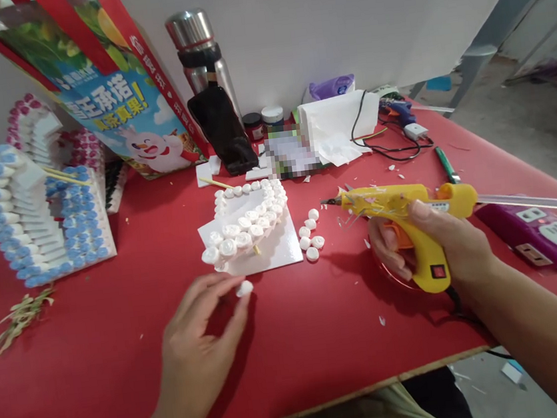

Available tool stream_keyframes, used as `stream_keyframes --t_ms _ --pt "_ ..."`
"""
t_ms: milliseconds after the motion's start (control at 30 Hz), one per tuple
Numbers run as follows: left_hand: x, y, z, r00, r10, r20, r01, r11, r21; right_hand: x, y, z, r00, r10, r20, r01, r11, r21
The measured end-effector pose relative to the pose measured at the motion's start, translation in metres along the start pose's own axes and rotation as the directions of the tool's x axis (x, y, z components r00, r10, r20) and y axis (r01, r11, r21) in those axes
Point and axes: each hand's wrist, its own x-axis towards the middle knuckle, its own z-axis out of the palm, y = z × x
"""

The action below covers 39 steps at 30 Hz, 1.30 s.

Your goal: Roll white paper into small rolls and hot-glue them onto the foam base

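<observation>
Between the thumb and forefinger of my left hand is a small white rosette. My right hand is wrapped round the handle of a yellow glue gun, fingers at its orange trigger, nozzle pointing left. A clear glue stick juts from its back end. Ahead of my left hand, a model covered with rows of white rosettes stands on a white square board. Several loose white rosettes lie on the red table between the model and the nozzle.
At left stands a blue-and-white rosette model, with dried stems in front. A printed bag, a steel flask and a leaning phone stand behind. A purple power strip and a green-handled cutter lie at right.
</observation>
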Motion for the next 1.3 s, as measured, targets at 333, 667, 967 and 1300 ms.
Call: stream_keyframes --t_ms 333,667,967,1300 --pt "0.01 -0.022 -0.001 0.989 0.146 -0.01 -0.142 0.975 0.171 0.0 0.003 0.0 1.0 0.005 -0.009 -0.005 0.999 -0.042" --pt "0.022 -0.026 0.003 0.926 0.367 0.086 -0.369 0.841 0.395 -0.001 0.002 0.0 0.999 0.004 -0.05 -0.006 1.0 -0.028" --pt "0.026 -0.025 0.001 0.915 0.375 0.147 -0.395 0.766 0.507 -0.001 -0.001 0.001 0.996 0.039 -0.077 -0.042 0.998 -0.036" --pt "0.027 -0.025 0.003 0.93 0.333 0.156 -0.366 0.789 0.494 0.001 -0.001 0.003 0.996 0.034 -0.084 -0.038 0.998 -0.053"
